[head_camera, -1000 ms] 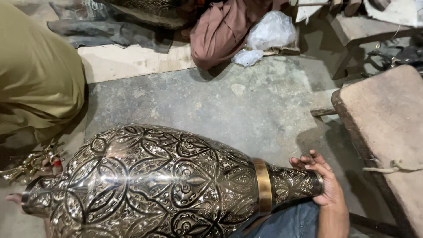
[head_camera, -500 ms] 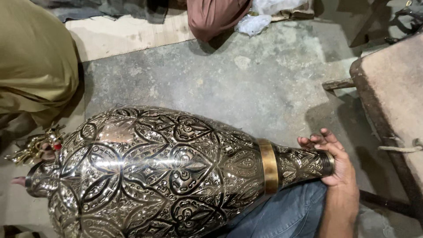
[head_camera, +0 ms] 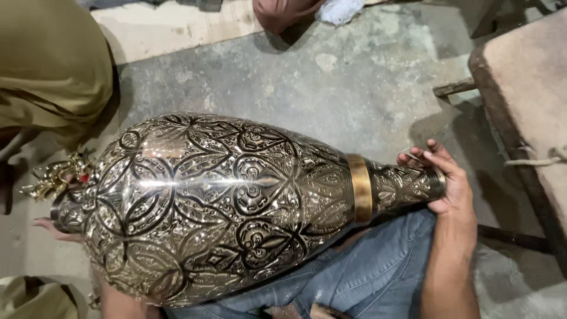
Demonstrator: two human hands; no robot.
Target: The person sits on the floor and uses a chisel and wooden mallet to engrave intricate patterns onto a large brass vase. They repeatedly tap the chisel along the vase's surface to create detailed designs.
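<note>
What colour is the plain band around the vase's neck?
Golden brass, smooth against the dark engraved silver vase; the band shows best in the head view.

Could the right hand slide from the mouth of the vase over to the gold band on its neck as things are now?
Probably yes. The right hand cups the mouth of the engraved vase, and the gold band sits just along the same narrow neck. Nothing covers the neck between them, though letting go of the mouth might loosen the hold.

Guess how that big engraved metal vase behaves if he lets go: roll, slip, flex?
The vase lies on its side across a lap, so its round belly would probably roll. Polished metal looks slippery. Likely rigid and heavy: the right hand cups its mouth, the left hand its foot.
</note>
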